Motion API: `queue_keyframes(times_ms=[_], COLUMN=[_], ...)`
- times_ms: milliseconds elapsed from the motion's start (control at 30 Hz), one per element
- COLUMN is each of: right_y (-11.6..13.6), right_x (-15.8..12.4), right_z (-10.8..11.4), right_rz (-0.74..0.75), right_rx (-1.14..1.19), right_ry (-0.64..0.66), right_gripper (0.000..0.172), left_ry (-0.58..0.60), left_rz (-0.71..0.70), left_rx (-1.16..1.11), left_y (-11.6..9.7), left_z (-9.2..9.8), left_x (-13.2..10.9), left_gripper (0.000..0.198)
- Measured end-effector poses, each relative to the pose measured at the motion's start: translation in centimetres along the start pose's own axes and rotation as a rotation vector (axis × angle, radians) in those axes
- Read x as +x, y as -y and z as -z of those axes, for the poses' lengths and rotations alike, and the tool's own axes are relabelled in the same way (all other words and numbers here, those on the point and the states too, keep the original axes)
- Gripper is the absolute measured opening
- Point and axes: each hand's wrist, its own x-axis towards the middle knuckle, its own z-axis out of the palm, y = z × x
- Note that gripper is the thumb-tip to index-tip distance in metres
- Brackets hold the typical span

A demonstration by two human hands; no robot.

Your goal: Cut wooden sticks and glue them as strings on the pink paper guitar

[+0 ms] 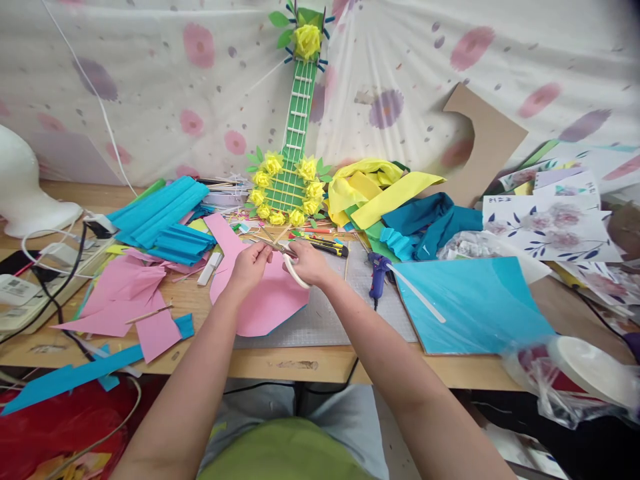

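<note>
In my right hand (307, 263) is a pair of scissors (296, 273) with white handles, its blades pointing left toward my other hand. My left hand (251, 265) is closed in a pinch at the blade tips; what lies between its fingers is too small to make out. Both hands are above a pink guitar-shaped paper cutout (270, 310) with a blue edge underneath. Just beyond my right hand lies a yellow and black utility knife (327, 247). A green paper guitar (295, 133) with yellow paper flowers leans upright against the back curtain.
A blue glue gun (379, 275) stands right of the grey cutting mat (325, 327). Further right is a blue sheet (470, 303). Pink paper scraps (123, 293) and blue crepe paper (157, 210) lie left, near a power strip (55, 280). Yellow crepe paper (385, 193) sits behind.
</note>
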Motion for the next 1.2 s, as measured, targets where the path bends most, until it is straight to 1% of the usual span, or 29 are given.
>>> queue_keyframes(times_ms=[167,367,500,633,833,900,967,1033,1200], right_y=[0.06,-0.01,-0.29,-0.62,-0.39,-0.14,0.08,0.23,0.12], right_x=[-0.20,-0.37,-0.28,-0.23,-0.45,-0.47,-0.46,-0.44,-0.47], right_z=[-0.21,-0.10,-0.04,-0.23,-0.38,-0.26,-0.07,0.08,-0.01], right_rz=[-0.013,-0.042,0.009,0.046,0.016,-0.009,-0.044,-0.064,-0.059], right_rx=[-0.035,-0.088,-0.072,-0.021,-0.031,-0.054,-0.080,-0.097,-0.094], right_ry=[-0.048,-0.005,-0.028,-0.030,-0.056,-0.044,-0.019,0.002,-0.004], right_gripper=[0.018,0.023,0.021,0.019,0.019,0.020,0.021,0.023,0.023], left_ry=[0.038,0.051,0.052,0.102,0.158,0.176,0.165,0.127,-0.034], left_rz=[-0.012,0.004,-0.001,0.003,0.040,0.060,0.066,0.057,0.045], left_rx=[-0.064,-0.110,-0.149,-0.189,-0.294,-0.330,-0.322,-0.283,-0.222], left_y=[0.04,0.15,-0.04,-0.42,-0.34,-0.17,-0.08,-0.09,-0.18], left_z=[0.12,0.09,0.14,0.29,0.52,0.56,0.57,0.49,0.19], left_x=[0.21,0.15,0.25,0.52,0.73,0.69,0.58,0.44,0.30], left_gripper=[0.026,0.024,0.025,0.027,0.025,0.024,0.024,0.024,0.018])
